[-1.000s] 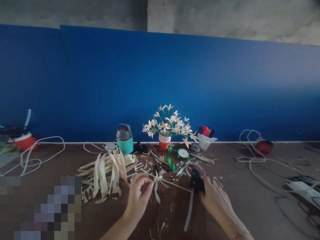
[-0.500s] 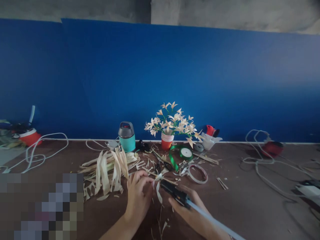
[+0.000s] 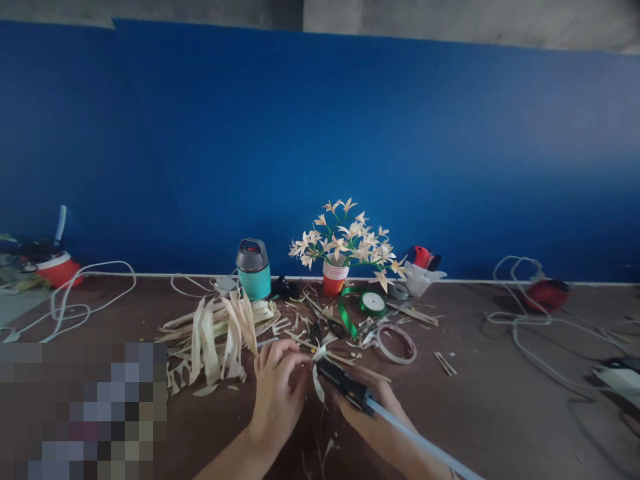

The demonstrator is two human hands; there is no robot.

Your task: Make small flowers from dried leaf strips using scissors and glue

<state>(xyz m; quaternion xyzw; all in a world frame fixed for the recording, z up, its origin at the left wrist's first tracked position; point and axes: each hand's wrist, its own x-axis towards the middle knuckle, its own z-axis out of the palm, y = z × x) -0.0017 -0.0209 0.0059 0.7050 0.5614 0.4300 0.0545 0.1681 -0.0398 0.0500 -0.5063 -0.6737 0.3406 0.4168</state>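
My left hand (image 3: 277, 387) is closed in a pinch on a small pale corn husk flower (image 3: 319, 353), with one petal hanging downward. Wrapped in my right hand (image 3: 383, 427) is a black glue gun (image 3: 344, 383), and a long translucent glue stick (image 3: 423, 439) runs out of its back toward me. The gun's tip is right at the flower; whether it touches is hard to tell. Just beyond my hands lie black-handled scissors (image 3: 336, 328). Dried corn husk strips (image 3: 206, 343) are heaped to the left of my left hand.
Husk flowers (image 3: 357, 233) stand in stacked paper cups (image 3: 335, 279) against the blue wall. Around them are a teal container (image 3: 255, 283), green ribbon spool (image 3: 373, 303), clear tape roll (image 3: 396, 345) and husk scraps. White cables (image 3: 520, 333) run along the right, with others at left.
The glue gun has moved slightly left and up, its tip now closer against the flower. My left hand keeps its pinch. The view has tilted down slightly.
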